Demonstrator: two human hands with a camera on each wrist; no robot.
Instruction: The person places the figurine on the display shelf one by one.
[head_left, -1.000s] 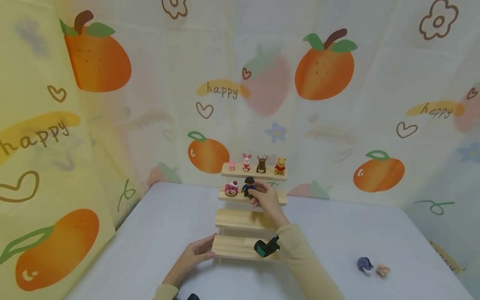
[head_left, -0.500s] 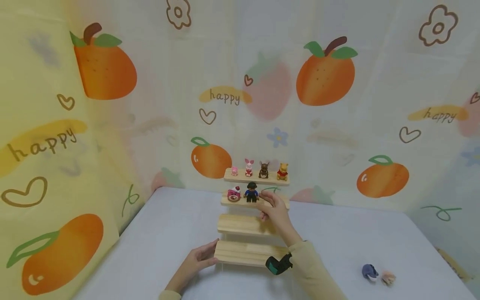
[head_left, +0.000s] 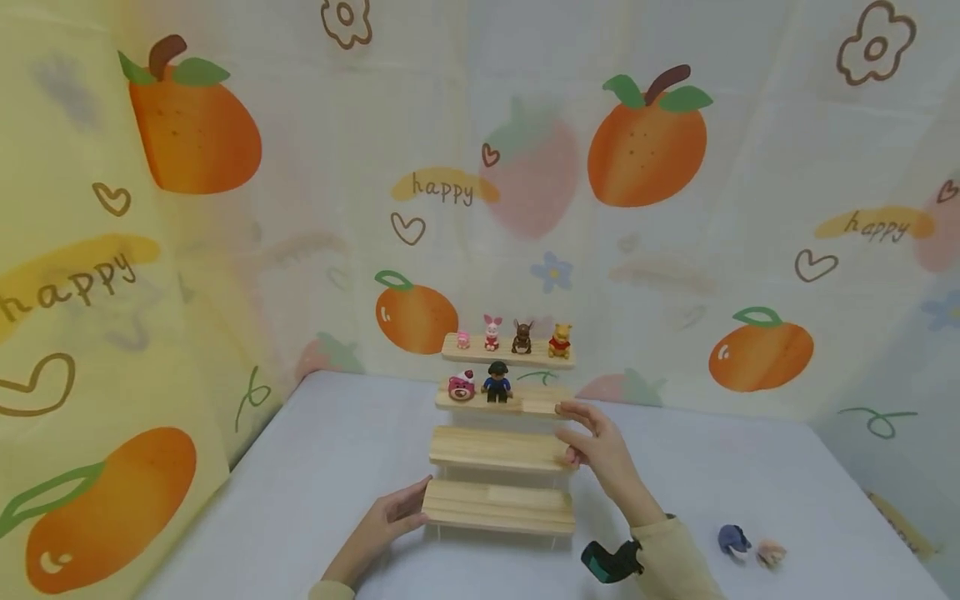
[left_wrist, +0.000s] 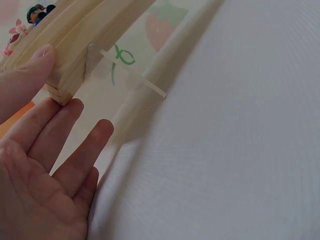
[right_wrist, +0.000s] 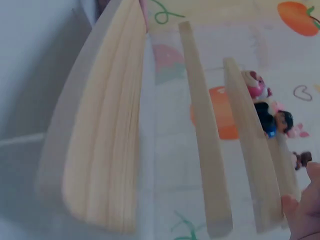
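A tiered wooden display stand is on the white table. My left hand holds the left end of its lowest board, thumb on one side and fingers on the other in the left wrist view. Near the right ends of the two middle boards is my right hand, holding nothing, its fingers loosely bent. On the second board from the top, a toy figure in a dark cap and blue top stands beside a pink bear toy. The top board bears a small pink toy, a piglet, a brown animal figure and a yellow bear in red.
At the table's right lie a blue-grey toy and a pale pink toy. A black wrist device sits at my right sleeve. Fruit-printed cloth hangs behind and at the left.
My right hand has let go of the capped toy figure, leaving it standing on the board, and has drawn back right and downward. The left hand stays at the lowest board.
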